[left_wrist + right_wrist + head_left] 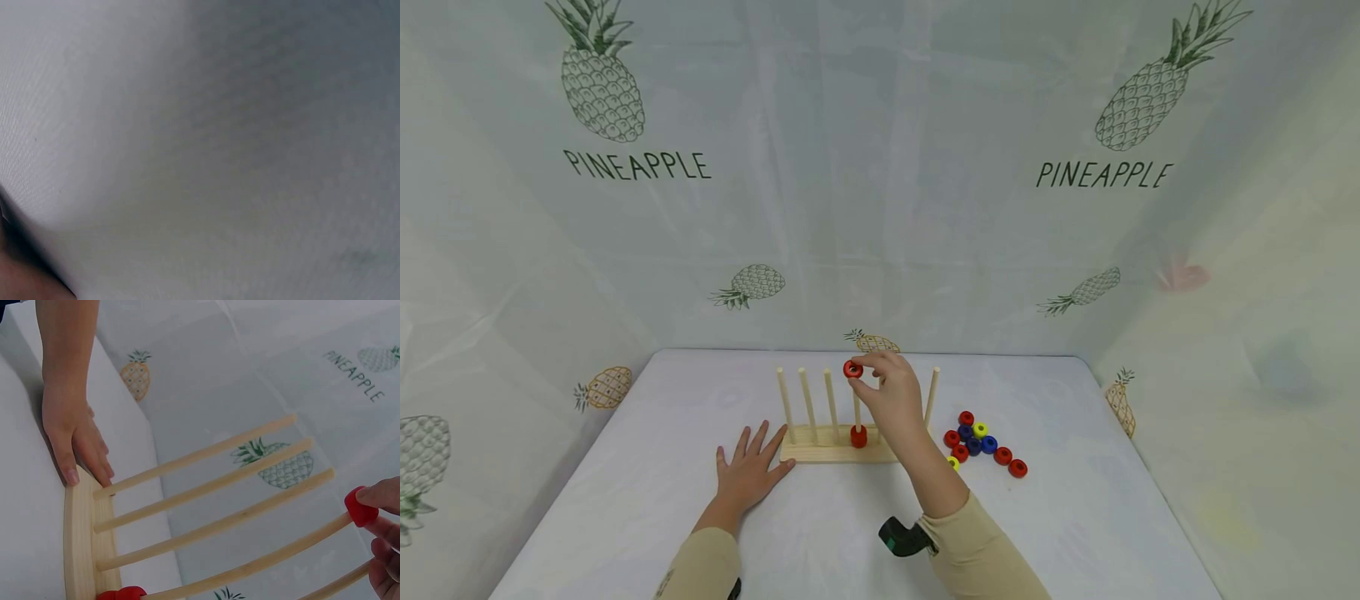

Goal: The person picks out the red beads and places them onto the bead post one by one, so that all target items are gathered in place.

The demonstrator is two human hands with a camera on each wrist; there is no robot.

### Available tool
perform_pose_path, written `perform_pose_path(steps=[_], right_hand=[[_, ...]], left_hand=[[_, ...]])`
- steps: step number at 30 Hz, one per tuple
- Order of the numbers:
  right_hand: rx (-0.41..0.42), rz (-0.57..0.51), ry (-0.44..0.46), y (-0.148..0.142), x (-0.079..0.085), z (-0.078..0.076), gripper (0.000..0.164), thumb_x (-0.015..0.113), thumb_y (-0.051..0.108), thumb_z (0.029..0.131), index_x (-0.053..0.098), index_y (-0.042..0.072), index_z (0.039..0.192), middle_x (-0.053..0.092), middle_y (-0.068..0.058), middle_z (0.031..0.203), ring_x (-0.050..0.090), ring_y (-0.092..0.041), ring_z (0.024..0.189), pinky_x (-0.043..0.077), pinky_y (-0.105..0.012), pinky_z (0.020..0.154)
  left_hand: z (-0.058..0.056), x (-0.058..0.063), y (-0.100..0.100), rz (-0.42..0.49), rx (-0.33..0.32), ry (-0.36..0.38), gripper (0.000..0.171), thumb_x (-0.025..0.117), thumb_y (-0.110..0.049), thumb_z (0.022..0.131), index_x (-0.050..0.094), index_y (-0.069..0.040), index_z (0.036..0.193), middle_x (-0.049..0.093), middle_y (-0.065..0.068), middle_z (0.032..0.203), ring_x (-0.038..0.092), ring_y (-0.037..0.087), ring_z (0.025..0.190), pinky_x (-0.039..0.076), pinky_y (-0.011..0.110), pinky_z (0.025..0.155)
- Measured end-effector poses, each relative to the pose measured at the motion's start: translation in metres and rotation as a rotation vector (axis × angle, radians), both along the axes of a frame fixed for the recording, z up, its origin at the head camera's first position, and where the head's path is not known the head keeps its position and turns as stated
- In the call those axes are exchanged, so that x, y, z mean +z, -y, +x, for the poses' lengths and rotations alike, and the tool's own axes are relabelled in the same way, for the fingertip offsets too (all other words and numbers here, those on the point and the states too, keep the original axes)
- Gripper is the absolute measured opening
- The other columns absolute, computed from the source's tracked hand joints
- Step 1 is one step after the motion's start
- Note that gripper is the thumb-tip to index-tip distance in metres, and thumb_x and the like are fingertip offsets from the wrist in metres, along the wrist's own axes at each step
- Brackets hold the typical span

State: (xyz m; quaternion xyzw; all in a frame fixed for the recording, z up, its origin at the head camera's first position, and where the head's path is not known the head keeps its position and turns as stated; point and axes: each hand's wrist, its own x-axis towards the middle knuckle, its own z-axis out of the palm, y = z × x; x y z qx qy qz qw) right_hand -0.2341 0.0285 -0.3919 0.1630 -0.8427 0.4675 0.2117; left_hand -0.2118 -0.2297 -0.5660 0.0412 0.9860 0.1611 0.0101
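Between thumb and fingertips, my right hand point(891, 396) pinches a red bead point(852, 369) with a hole through it. The bead is right at the top of the fourth peg from the left, as the right wrist view point(361, 506) also shows. That peg rises from a pale wooden rack point(820, 454) and carries red beads point(858, 437) stacked at its foot. My left hand point(748, 471) lies with fingers spread at the rack's left end, thumb and index fingertip touching the wood. The left wrist view shows mostly blurred cloth.
Right of the rack lies a loose group of beads: several red ones point(1018, 468), dark blue ones point(973, 447) and yellow ones point(980, 430). Bare pegs point(808, 396) stand at the rack's left. A pineapple-print curtain point(880, 208) hangs behind the white table point(1090, 533).
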Motion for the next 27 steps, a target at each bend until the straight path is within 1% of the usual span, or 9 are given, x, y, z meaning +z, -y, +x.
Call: perform_pose_path(steps=[5, 10, 12, 16, 19, 23, 25, 27], right_hand=[[-0.011, 0.007, -0.012, 0.0005, 0.0003, -0.0005, 0.025, 0.082, 0.008, 0.078, 0.076, 0.009, 0.103, 0.069, -0.001, 0.105, 0.060, -0.021, 0.084, 0.051, -0.030, 0.073], [-0.021, 0.000, 0.010, 0.0013, -0.0002, -0.0022, 0.025, 0.083, 0.011, 0.078, 0.076, 0.009, 0.102, 0.070, -0.001, 0.104, 0.060, -0.024, 0.083, 0.050, -0.030, 0.071], [-0.029, -0.009, 0.026, 0.0018, -0.0001, -0.0027, 0.025, 0.083, 0.012, 0.078, 0.076, 0.009, 0.101, 0.070, -0.001, 0.103, 0.059, -0.023, 0.081, 0.049, -0.030, 0.069], [-0.050, -0.034, 0.055, 0.0029, 0.0007, -0.0028, 0.022, 0.084, 0.013, 0.077, 0.077, 0.010, 0.097, 0.070, 0.000, 0.099, 0.056, -0.019, 0.079, 0.048, -0.028, 0.066], [-0.060, -0.059, 0.073, 0.0036, 0.0013, -0.0026, 0.020, 0.085, 0.012, 0.076, 0.077, 0.010, 0.094, 0.070, 0.000, 0.096, 0.058, -0.023, 0.080, 0.048, -0.028, 0.065], [-0.074, -0.076, 0.080, 0.0043, 0.0014, -0.0031, 0.018, 0.086, 0.014, 0.075, 0.077, 0.010, 0.091, 0.069, 0.000, 0.090, 0.060, -0.028, 0.082, 0.047, -0.028, 0.063], [-0.080, -0.077, 0.080, 0.0046, 0.0010, -0.0037, 0.017, 0.086, 0.014, 0.075, 0.077, 0.011, 0.089, 0.068, 0.001, 0.089, 0.060, -0.026, 0.081, 0.047, -0.027, 0.062], [-0.085, -0.075, 0.083, 0.0049, 0.0007, -0.0044, 0.017, 0.086, 0.015, 0.075, 0.077, 0.011, 0.089, 0.068, 0.002, 0.088, 0.059, -0.023, 0.080, 0.047, -0.026, 0.062]], left_hand=[[-0.0005, -0.0031, 0.0001, -0.009, 0.001, -0.023, 0.071, 0.050, -0.061, 0.094, 0.036, -0.022, 0.152, 0.023, 0.016, 0.158, 0.014, 0.045, 0.143, 0.000, 0.076, 0.102], [-0.0005, -0.0005, 0.0006, -0.017, 0.000, 0.001, 0.072, 0.048, -0.061, 0.094, 0.033, -0.022, 0.153, 0.021, 0.016, 0.159, 0.011, 0.045, 0.144, -0.001, 0.077, 0.102], [-0.0004, 0.0003, 0.0008, -0.019, -0.001, 0.006, 0.073, 0.048, -0.061, 0.094, 0.033, -0.022, 0.154, 0.020, 0.016, 0.160, 0.011, 0.045, 0.144, -0.001, 0.077, 0.102], [-0.0007, -0.0037, 0.0014, -0.004, -0.008, -0.040, 0.071, 0.048, -0.062, 0.094, 0.034, -0.024, 0.153, 0.024, 0.017, 0.158, 0.015, 0.046, 0.143, 0.000, 0.077, 0.101], [-0.0011, -0.0065, 0.0016, -0.008, -0.008, -0.057, 0.072, 0.046, -0.064, 0.094, 0.035, -0.025, 0.152, 0.026, 0.016, 0.157, 0.016, 0.045, 0.142, 0.001, 0.077, 0.102], [-0.0003, -0.0039, 0.0006, -0.010, -0.003, -0.035, 0.073, 0.047, -0.064, 0.093, 0.035, -0.022, 0.152, 0.024, 0.016, 0.158, 0.015, 0.045, 0.143, 0.000, 0.076, 0.102], [0.0001, -0.0027, 0.0003, 0.005, -0.004, -0.034, 0.073, 0.049, -0.063, 0.093, 0.036, -0.021, 0.152, 0.024, 0.017, 0.158, 0.014, 0.045, 0.143, -0.001, 0.076, 0.102], [-0.0002, -0.0039, 0.0009, -0.001, -0.006, -0.036, 0.073, 0.046, -0.064, 0.094, 0.033, -0.024, 0.153, 0.023, 0.015, 0.159, 0.013, 0.045, 0.144, -0.001, 0.076, 0.102]])
